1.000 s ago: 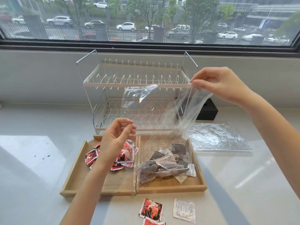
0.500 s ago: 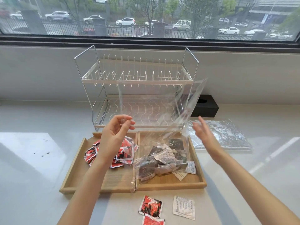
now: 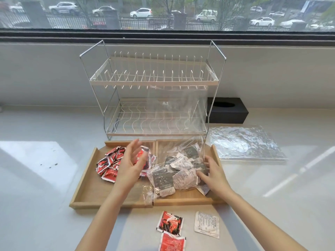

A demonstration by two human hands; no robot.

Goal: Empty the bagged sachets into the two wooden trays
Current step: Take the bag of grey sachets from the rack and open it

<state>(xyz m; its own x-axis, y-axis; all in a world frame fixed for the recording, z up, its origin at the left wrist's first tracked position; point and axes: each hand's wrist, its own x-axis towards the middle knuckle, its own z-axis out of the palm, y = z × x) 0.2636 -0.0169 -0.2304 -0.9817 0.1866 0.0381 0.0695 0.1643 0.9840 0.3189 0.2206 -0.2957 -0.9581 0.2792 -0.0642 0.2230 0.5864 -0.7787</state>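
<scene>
Two wooden trays lie side by side on the white counter. The left tray (image 3: 90, 192) holds a heap of red sachets (image 3: 108, 163). On the right tray (image 3: 188, 201) sits a clear plastic bag (image 3: 177, 115); its top stands up loosely, held by nothing, and its bottom is full of grey and white sachets (image 3: 174, 171). My left hand (image 3: 132, 163) hovers over the red heap, fingers relaxed, holding nothing. My right hand (image 3: 212, 173) lies on the right side of the filled bag, its fingers touching the plastic over the sachets.
A two-tier wire dish rack (image 3: 154, 82) stands just behind the trays, with a black tissue box (image 3: 228, 111) to its right. A flattened empty plastic bag (image 3: 244, 144) lies right of the trays. Two red sachets (image 3: 170, 223) and a white sachet (image 3: 206, 224) lie in front.
My right hand let go of the bag's raised top and came down onto the sachets in the right tray. My left hand's pinched fingers spread apart. The bag top now stands unsupported.
</scene>
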